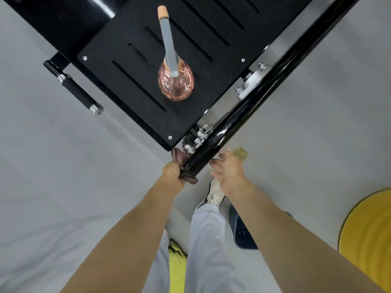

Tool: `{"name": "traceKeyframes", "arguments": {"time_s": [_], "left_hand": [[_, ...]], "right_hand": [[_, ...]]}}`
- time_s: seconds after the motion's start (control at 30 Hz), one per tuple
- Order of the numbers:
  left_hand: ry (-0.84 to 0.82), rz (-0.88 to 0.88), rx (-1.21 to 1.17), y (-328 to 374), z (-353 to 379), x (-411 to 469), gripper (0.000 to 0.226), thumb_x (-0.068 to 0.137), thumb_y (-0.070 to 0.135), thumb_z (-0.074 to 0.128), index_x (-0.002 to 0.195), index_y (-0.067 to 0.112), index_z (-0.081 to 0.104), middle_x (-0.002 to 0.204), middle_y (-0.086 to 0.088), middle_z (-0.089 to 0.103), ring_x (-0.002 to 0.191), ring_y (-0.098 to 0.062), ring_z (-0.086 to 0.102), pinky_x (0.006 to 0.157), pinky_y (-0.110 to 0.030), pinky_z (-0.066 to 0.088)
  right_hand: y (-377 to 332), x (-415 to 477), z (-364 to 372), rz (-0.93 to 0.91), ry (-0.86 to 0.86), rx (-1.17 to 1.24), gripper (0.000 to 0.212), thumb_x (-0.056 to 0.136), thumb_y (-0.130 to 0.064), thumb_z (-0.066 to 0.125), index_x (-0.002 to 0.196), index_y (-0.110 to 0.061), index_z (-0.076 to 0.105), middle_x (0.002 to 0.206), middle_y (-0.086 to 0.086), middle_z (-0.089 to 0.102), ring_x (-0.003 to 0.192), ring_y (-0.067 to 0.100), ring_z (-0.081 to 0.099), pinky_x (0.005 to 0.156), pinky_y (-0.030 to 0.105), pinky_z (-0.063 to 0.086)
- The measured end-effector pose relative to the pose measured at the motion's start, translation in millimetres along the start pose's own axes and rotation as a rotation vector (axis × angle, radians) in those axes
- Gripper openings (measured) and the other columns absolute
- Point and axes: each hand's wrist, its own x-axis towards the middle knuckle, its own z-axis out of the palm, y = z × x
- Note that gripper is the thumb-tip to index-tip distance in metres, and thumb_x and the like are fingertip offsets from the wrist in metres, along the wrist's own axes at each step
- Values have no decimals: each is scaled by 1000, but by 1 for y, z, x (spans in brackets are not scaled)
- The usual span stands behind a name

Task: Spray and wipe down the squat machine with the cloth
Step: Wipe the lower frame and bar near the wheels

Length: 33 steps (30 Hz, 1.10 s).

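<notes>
The squat machine's black slotted footplate [135, 66] fills the upper middle, with a glossy black frame tube [243, 111] running diagonally along its right edge. My left hand [172, 171] grips a dark reddish cloth [186, 176] against the tube's near end. My right hand [228, 171] hovers just right of that tube end with fingers spread, holding nothing. A pink glass spray bottle [176, 83] with a grey neck stands upright on the footplate.
A black handle with chrome ends [78, 89] sticks out at the left of the machine. Grey floor surrounds everything. A yellow round object [368, 233] lies at the right, a dark blue item [243, 233] near my leg, and my shoe [213, 195] below the tube end.
</notes>
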Motion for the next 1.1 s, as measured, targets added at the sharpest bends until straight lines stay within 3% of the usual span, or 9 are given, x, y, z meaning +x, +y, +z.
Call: {"name": "traceKeyframes", "arguments": {"time_s": [0.13,0.27,0.33,0.47,0.57,0.8,0.87,1.0,1.1], "left_hand": [[-97,-83,-35,-17,-8,-12,31,102,1,30,83,0,54,57,-16,63,44,-27,60,42,-32,53],[-239,-114,-44,-20,-32,-35,28,101,-1,29,94,-8,54,77,-22,64,77,-33,61,76,-39,52],[-270,-117,33,-14,-39,-33,30,102,3,26,101,-5,55,87,-19,62,78,-30,60,69,-36,53],[-262,-62,100,-7,-20,-23,29,103,1,26,94,-5,52,58,-19,63,46,-27,63,40,-32,53],[-274,-8,182,-13,-16,-24,28,101,-3,28,92,-9,53,55,-20,63,45,-28,65,48,-38,56],[-466,-93,355,14,-38,-67,38,100,5,32,88,-9,66,97,-24,69,89,-29,68,71,-27,59],[-478,92,639,23,-34,-81,30,100,4,35,107,-7,62,105,-23,67,98,-31,66,81,-31,55],[-438,1011,1416,31,15,-92,37,102,8,37,136,16,50,105,-11,62,92,-25,61,81,-35,49],[-459,1476,1838,32,64,-74,62,94,-7,35,151,18,27,150,-8,37,137,-27,36,101,-43,40]], "right_hand": [[11,-9,4,-43,-8,34,40,104,-31,35,125,-3,55,126,14,61,117,24,58,98,36,43],[16,-11,1,-198,177,124,30,98,-13,48,117,6,60,121,24,62,98,23,58,78,23,44],[20,-11,-4,-199,176,147,31,98,-16,48,118,4,60,119,21,63,99,21,56,82,24,43],[32,-9,-5,-210,-38,-12,45,102,-39,33,128,-10,56,132,8,57,127,19,46,110,32,27],[38,-11,-11,-230,-155,-108,56,101,-50,24,140,-16,45,146,1,45,138,14,34,110,33,19],[42,-18,-21,-190,-108,49,59,101,-49,23,134,-9,52,141,5,50,132,18,43,110,33,26],[40,-11,-24,-172,-14,173,58,102,-47,24,129,-7,55,138,8,54,128,20,47,109,35,30],[33,-3,-33,-87,-22,388,59,103,-45,20,136,-4,47,140,13,50,131,23,43,108,39,31],[30,0,-32,-26,-108,429,63,102,-49,18,136,-4,46,139,14,51,130,26,46,106,41,32]]}}
